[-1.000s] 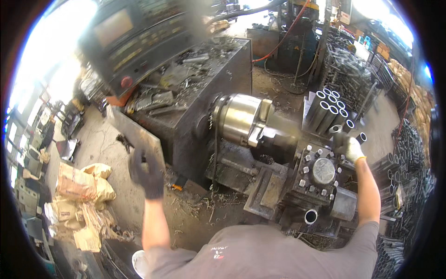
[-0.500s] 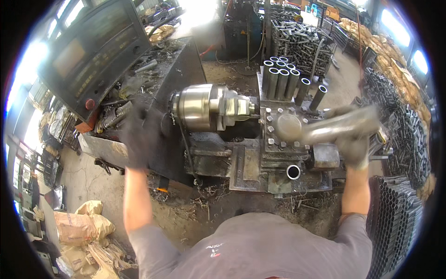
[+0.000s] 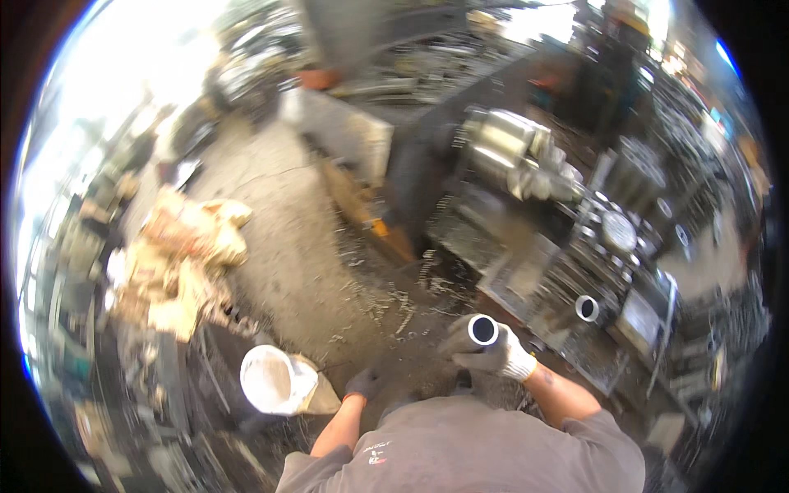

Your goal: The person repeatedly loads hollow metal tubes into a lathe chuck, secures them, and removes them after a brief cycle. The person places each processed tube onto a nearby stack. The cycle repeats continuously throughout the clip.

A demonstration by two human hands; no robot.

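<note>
Tube (image 3: 481, 330): a short grey metal tube, its open round end facing up at the camera; it sits low in the picture, over the floor just in front of the person's chest and near the lathe's front edge.
Right hand (image 3: 496, 353): in a white glove with a dark cuff band; its grip is clenched around the tube from below and behind, fingers wrapped on the wall.
Left hand (image 3: 363, 384): in a dark glove, low beside the body, apart from the tube; blurred, so I cannot tell whether its grip is clenched or released, and nothing shows in it.
Lathe (image 3: 526, 246): dark machine running from upper middle toward the right edge, with a shiny chuck (image 3: 509, 148) at its upper end.
Turret (image 3: 618, 234): a round block on the lathe bed, right of the chuck.
Second tube (image 3: 587, 308): another open-ended tube on the lathe's near corner, to the right of the held one and apart from it.
Floor (image 3: 312, 246): grey concrete strewn with metal chips near the lathe's base.
Sack (image 3: 275, 382): white, with an open mouth, on the floor just left of the left hand.
Bags (image 3: 177, 263): crumpled tan bags heaped at the floor's left side.
Shirt (image 3: 460, 452): grey, at the lower edge.
</note>
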